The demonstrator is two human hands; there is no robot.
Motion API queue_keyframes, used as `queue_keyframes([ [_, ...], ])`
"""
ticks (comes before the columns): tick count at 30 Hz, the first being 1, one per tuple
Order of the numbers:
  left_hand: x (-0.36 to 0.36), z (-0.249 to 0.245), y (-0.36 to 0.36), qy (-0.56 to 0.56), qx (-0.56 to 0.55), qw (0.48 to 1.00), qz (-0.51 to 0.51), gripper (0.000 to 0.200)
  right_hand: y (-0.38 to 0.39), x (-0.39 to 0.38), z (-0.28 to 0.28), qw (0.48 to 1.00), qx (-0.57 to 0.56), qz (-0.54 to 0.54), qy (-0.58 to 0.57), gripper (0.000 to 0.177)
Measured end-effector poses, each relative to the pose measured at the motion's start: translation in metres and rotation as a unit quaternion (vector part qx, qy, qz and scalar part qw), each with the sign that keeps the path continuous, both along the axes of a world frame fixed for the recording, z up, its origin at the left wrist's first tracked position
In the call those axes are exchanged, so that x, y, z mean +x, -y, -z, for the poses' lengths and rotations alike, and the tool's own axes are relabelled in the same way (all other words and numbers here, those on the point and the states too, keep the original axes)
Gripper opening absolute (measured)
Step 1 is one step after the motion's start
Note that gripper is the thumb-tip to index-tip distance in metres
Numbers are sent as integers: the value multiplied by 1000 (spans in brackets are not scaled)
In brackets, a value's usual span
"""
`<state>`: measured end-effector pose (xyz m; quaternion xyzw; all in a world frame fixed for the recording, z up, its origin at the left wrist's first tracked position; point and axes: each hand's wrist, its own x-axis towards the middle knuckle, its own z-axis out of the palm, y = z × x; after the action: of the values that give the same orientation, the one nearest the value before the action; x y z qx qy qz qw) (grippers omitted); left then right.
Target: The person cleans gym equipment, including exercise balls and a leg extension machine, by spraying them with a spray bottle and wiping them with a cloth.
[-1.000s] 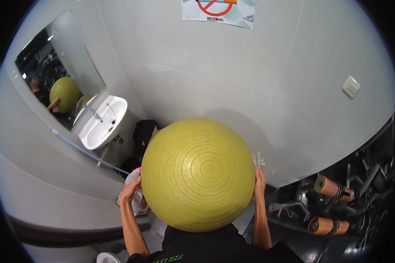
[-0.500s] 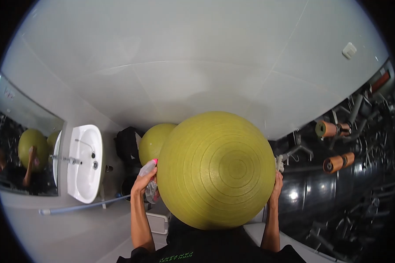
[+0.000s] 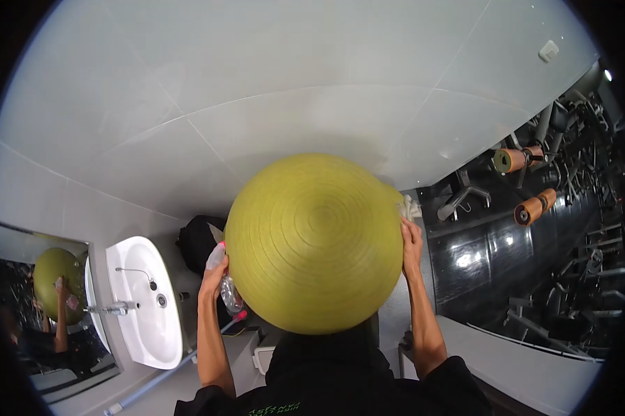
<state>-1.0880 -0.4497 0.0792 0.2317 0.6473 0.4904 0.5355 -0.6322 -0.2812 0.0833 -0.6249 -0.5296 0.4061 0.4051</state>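
A large yellow-green exercise ball (image 3: 314, 243) is held up in front of the chest, squeezed between both hands, and hides most of the torso behind it. The left hand (image 3: 212, 281) presses on the ball's left flank; its fingers (image 3: 220, 269) are curled tight around the neck of a clear spray bottle (image 3: 230, 298), whose body hangs just below them against the ball. The right hand (image 3: 411, 243) lies along the ball's right flank, its fingers (image 3: 405, 227) stretched upward and flat on the surface, clamping a white cloth (image 3: 411, 206) that bunches out just past their tips.

Below and outward from the left fingers a white sink (image 3: 142, 326) is fixed to the wall, with a mirror (image 3: 35, 326) beyond it showing the ball's reflection. A black bag (image 3: 196, 241) sits just above the left fingers, partly behind the ball. Well off beyond the right fingers, two orange roller pads (image 3: 510, 160) stick out from dark gym machines.
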Motion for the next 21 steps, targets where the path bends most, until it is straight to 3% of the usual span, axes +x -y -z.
queue_keyframes([
  [5,-41,79,-34,23,-82,996,-20,65,-30,-42,80,1000,-16,12,5,43],
  [7,-43,84,-49,-79,-96,992,-34,58,-44,-52,84,999,-34,32,0,45],
  [8,-49,86,-58,-79,-98,991,-33,58,-56,-52,85,998,-37,41,13,47],
  [10,-56,75,-68,-97,-150,984,10,49,-61,-52,83,997,-49,53,29,50],
  [14,-43,50,-72,-112,-131,985,3,42,-63,-55,68,993,3,96,73,47],
  [19,-7,-18,-71,-260,-51,964,-26,49,-53,-65,35,973,50,179,135,38],
  [20,-6,-5,-70,-365,78,928,11,53,-55,-66,30,972,82,165,149,36],
  [21,4,-17,-75,-364,77,928,10,53,-57,-66,25,970,99,156,155,35],
])
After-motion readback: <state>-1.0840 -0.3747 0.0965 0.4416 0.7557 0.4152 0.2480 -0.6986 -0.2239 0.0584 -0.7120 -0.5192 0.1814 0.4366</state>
